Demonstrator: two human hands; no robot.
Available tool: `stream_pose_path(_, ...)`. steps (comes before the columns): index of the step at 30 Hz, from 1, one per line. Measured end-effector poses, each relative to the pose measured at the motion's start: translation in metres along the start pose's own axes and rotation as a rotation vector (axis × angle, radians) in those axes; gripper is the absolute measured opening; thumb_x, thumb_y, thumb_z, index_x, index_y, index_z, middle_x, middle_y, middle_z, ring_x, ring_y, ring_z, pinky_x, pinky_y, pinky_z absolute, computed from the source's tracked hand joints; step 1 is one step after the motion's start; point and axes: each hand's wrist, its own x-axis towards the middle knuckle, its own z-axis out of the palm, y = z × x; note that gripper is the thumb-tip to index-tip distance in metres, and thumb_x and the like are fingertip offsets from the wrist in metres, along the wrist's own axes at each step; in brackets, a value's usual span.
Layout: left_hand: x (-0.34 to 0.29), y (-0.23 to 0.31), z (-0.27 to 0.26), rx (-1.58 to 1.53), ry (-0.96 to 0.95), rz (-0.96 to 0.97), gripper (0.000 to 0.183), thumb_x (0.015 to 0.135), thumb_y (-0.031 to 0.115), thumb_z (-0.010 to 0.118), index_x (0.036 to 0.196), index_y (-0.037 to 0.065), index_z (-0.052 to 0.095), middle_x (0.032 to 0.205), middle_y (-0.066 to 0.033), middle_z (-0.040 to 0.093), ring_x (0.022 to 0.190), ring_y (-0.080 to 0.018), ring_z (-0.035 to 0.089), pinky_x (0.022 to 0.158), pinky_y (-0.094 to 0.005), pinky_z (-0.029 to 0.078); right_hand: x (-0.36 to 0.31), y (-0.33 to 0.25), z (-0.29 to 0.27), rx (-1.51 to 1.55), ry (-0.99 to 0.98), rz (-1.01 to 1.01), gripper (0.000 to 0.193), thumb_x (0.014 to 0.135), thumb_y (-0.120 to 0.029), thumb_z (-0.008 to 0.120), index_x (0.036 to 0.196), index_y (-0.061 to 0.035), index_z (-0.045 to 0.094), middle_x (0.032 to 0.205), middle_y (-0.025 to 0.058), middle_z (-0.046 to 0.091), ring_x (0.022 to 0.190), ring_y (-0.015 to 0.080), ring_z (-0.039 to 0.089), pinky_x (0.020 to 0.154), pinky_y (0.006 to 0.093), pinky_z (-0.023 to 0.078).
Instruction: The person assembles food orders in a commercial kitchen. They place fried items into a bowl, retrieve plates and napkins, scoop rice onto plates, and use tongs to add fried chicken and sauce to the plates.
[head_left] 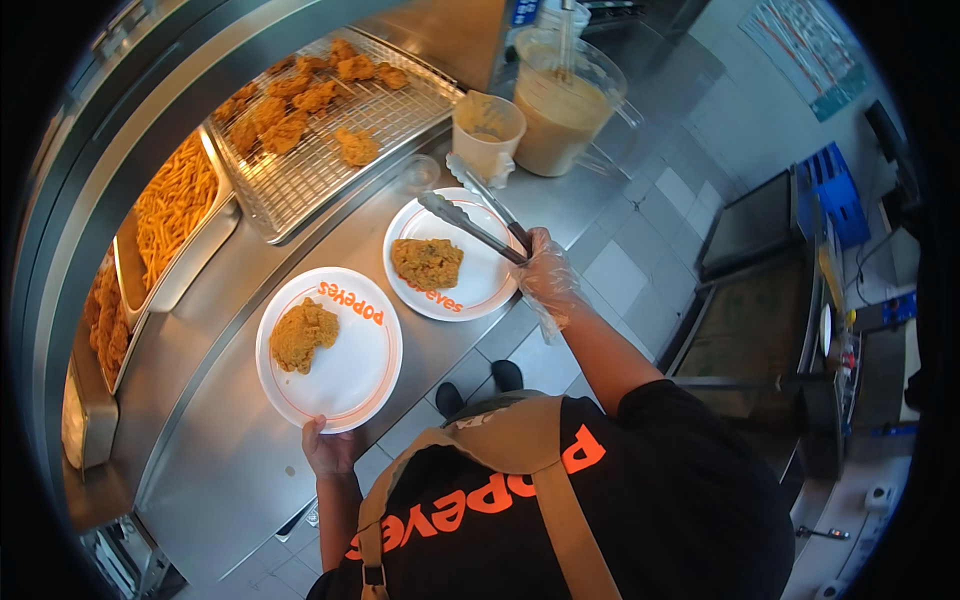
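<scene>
My left hand [328, 447], bare, grips the near rim of a white plate [350, 385] with the thumb on top. On that plate lies a piece of fried chicken [303, 335]. In a clear plastic glove, my right hand [551, 277] is closed around metal tongs [470, 228] with dark handles. The tongs' two arms are spread, with nothing between their tips. They reach over a second white plate [490, 285], which carries another piece of fried chicken [427, 263]. Both plates have a thin reddish ring and lettering.
A steel counter [220, 430] runs under the plates. Beyond them are a wire rack [275, 195] with fried chicken, a pan of fries [175, 205], a cup [488, 130] and a tub of pale batter-like liquid [560, 110]. Tiled floor [620, 270] lies right of the counter.
</scene>
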Motion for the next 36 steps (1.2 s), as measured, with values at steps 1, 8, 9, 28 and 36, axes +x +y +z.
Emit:
stream_pose_path(1, -0.002, 0.000, 0.001, -0.031, -0.055, -0.011, 0.042, 0.083, 0.010, 0.060, 0.121, -0.002, 0.048, 0.119, -0.0130, 0.058, 0.107, -0.0257, 0.059, 0.090, -0.0404, 0.053, -0.007, 0.006, -0.003, 0.090, -0.003, -0.012, 0.035, 0.076, -0.012, 0.070, 0.103, 0.0007, 0.053, 0.093, 0.0171, 0.064, 0.086, 0.0305, 0.063, 0.078, 0.0383, 0.049)
stream_pose_path(8, -0.022, -0.005, 0.028, -0.034, -0.125, -0.054, 0.052, 0.079, 0.008, 0.060, 0.128, -0.002, 0.044, 0.124, -0.0153, 0.054, 0.113, -0.0267, 0.055, 0.093, -0.0451, 0.050, -0.060, 0.058, 0.001, 0.450, 0.163, 0.090, 0.035, 0.079, -0.007, 0.065, 0.109, 0.0012, 0.049, 0.093, 0.0147, 0.061, 0.088, 0.0216, 0.063, 0.073, 0.0340, 0.052)
stream_pose_path(9, -0.025, -0.010, 0.033, -0.041, -0.152, -0.067, 0.053, 0.079, 0.008, 0.059, 0.129, -0.002, 0.043, 0.125, -0.0154, 0.054, 0.114, -0.0269, 0.054, 0.093, -0.0461, 0.049, -0.064, 0.063, 0.002, 0.656, 0.077, 0.260, 0.037, 0.079, -0.007, 0.064, 0.111, 0.0015, 0.048, 0.092, 0.0147, 0.062, 0.082, 0.0213, 0.063, 0.066, 0.0335, 0.053)
stream_pose_path(28, -0.058, -0.208, 0.268, 0.059, -0.480, -0.229, 0.060, 0.083, 0.013, 0.054, 0.138, 0.000, 0.034, 0.134, -0.0182, 0.047, 0.122, -0.0303, 0.049, 0.104, -0.0491, 0.042, -0.122, 0.276, -0.304, 1.196, 0.209, 0.615, 0.036, 0.081, -0.007, 0.062, 0.104, 0.0195, 0.052, 0.088, 0.0219, 0.065, 0.073, 0.0257, 0.069, 0.062, 0.0339, 0.061)
stream_pose_path(36, 0.008, -0.369, 0.431, 0.124, -0.718, -0.571, 0.060, 0.082, 0.011, 0.054, 0.139, 0.001, 0.034, 0.136, -0.0178, 0.046, 0.123, -0.0306, 0.048, 0.105, -0.0494, 0.040, -0.126, 0.395, -0.399, 1.196, 0.815, 0.616, 0.034, 0.079, -0.006, 0.063, 0.099, 0.0197, 0.055, 0.082, 0.0210, 0.065, 0.067, 0.0247, 0.067, 0.059, 0.0330, 0.058)
